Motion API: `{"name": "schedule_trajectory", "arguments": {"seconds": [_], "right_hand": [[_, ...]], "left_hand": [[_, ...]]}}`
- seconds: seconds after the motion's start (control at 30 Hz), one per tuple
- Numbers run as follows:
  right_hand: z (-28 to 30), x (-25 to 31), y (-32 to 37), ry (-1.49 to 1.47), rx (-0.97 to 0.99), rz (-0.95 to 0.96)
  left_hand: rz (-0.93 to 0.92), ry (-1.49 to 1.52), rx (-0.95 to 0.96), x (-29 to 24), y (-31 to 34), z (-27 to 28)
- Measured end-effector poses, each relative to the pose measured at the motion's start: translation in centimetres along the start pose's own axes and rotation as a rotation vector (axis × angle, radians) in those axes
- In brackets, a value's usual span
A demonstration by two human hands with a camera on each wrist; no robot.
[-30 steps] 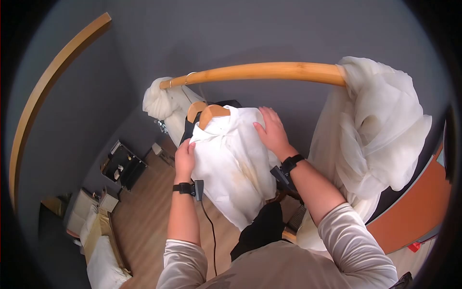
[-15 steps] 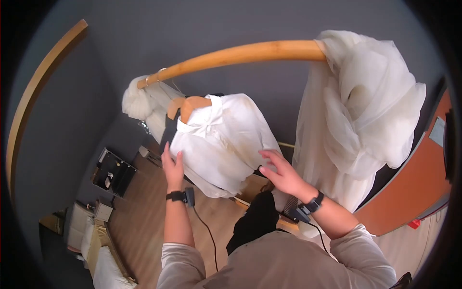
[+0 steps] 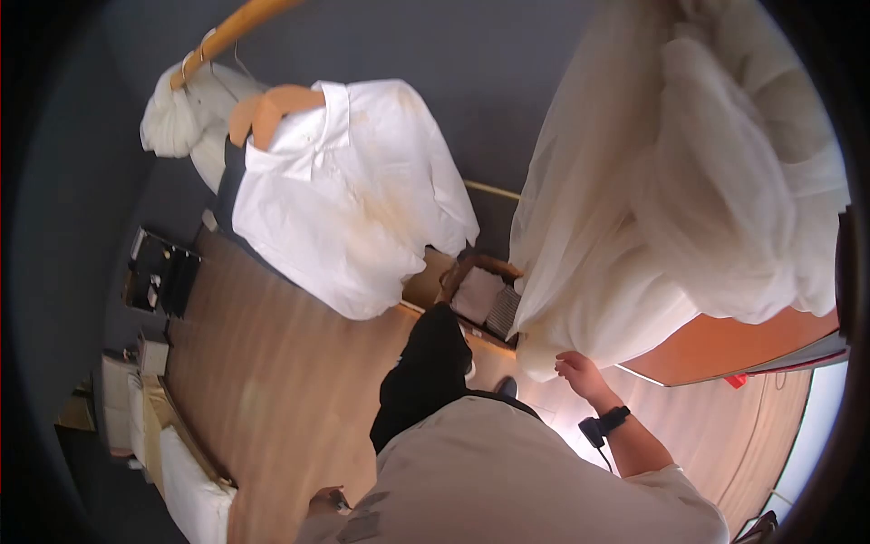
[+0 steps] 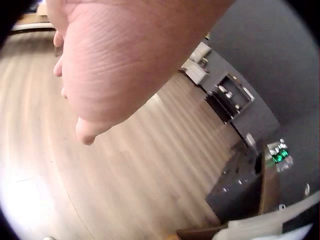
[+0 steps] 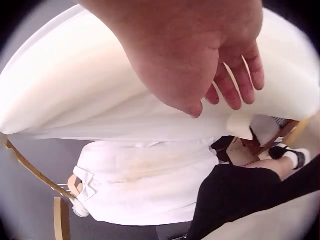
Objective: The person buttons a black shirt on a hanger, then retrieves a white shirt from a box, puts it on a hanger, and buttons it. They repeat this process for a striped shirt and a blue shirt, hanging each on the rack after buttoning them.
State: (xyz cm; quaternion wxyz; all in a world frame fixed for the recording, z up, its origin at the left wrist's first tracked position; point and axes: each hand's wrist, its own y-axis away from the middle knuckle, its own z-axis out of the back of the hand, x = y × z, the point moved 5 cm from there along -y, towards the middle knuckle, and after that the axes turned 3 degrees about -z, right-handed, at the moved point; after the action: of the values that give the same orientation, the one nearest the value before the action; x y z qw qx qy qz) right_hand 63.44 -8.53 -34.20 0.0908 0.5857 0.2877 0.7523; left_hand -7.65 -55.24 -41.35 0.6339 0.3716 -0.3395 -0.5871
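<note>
A white collared shirt (image 3: 353,199) with pale brown stains hangs on a wooden hanger (image 3: 272,111) from the wooden rod (image 3: 237,25); part of a dark garment shows behind it. My right hand (image 3: 587,381) holds nothing and is low at the right, beside the bottom of a bundled sheer white curtain (image 3: 625,181). Its fingers are loosely extended in the right wrist view, with white fabric behind them. Down by my left side is my left hand (image 3: 328,500), away from the shirt. The left wrist view shows this hand (image 4: 110,65) with relaxed fingers over bare floor.
Below the shirt, a brown box (image 3: 460,319) with folded cloth inside sits on the floor near my legs. An orange-brown panel (image 3: 725,349) stands behind the curtain at right. Left are a black open case (image 3: 161,276) and cream-coloured furniture (image 3: 186,462).
Both hands have left the shirt: the left dropped to my side, the right moved down and right. My view has turned, so the shirt appears further up and left.
</note>
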Motion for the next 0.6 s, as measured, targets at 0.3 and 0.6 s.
{"name": "schedule_trajectory", "arguments": {"seconds": [0.3, 0.6], "right_hand": [[-7.1, -4.1, -3.0, 0.168, 0.367, -0.144], [-1.3, -19.8, -3.7, 0.37, 0.278, -0.493]], "left_hand": [[-0.66, -0.452, -0.282, 14.1, 3.8, -1.0], [0.109, 0.649, -0.14, 31.7, 9.8, -10.2]]}}
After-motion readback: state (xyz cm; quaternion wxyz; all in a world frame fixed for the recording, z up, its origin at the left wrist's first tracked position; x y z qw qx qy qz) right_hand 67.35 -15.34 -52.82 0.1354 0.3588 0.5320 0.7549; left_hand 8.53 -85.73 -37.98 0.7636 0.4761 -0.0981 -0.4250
